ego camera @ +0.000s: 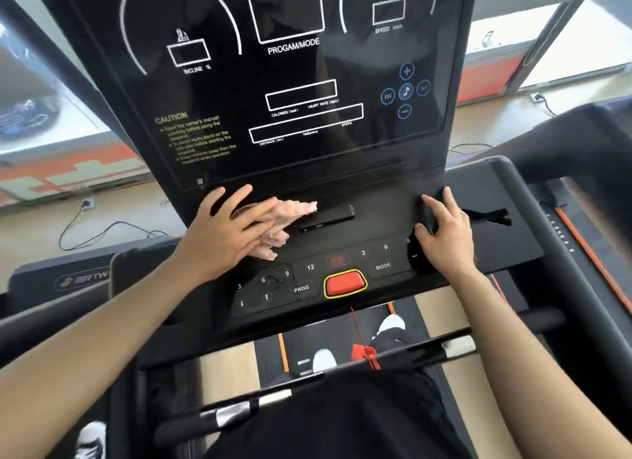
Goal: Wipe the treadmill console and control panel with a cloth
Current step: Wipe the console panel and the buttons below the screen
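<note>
Pressure mattered: your left hand, fingers straight and spread, pinned the cloth flat on the control panel beside a black bar, right hand resting relaxed at its edge, so even, overlapping strokes suited best.

head view | looks forward-down | close above treadmill console

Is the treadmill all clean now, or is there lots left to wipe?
Not yet. Nothing shows as surely done: the screen looks free of smears, but I cannot tell if it was wiped. Right now the left hand presses the cloth on the panel under the screen; the right hand rests on its right side. Left to do: smudges by the 6 and 9 buttons.
</note>
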Demonstrator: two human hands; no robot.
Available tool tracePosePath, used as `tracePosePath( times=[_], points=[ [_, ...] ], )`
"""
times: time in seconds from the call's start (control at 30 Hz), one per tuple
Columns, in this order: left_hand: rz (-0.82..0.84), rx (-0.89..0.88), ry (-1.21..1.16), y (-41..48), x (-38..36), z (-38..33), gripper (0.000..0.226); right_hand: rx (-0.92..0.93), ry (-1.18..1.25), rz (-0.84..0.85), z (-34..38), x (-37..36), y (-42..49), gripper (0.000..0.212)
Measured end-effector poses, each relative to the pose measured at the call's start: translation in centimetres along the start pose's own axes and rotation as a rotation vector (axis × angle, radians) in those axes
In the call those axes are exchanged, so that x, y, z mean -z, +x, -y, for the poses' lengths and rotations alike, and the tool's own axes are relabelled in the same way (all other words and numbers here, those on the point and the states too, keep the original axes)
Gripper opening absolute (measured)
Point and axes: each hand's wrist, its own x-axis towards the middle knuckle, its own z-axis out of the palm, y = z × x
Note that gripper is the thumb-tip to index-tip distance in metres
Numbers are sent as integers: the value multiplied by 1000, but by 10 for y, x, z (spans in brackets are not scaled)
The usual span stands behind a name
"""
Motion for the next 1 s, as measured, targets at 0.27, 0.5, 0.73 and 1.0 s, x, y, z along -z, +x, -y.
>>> tracePosePath(
  times=[0.27, 0.5, 0.73, 1.0],
  points=[
    [-87, 543, -424, -70, 12, -19, 34, 27, -25, -19, -5, -5, 2, 57],
    [-69, 851, -744, -66, 15, -57, 36, 51, -38, -1, -5, -3, 1, 58],
    [-69, 842, -876, -28, 19, -95, 39, 65, -35, 73, -11, 7, -2, 61],
    [-98, 618, -977, 51, 19, -135, 37, 88, 41, 81, -22, 20, -15, 48]
  ],
)
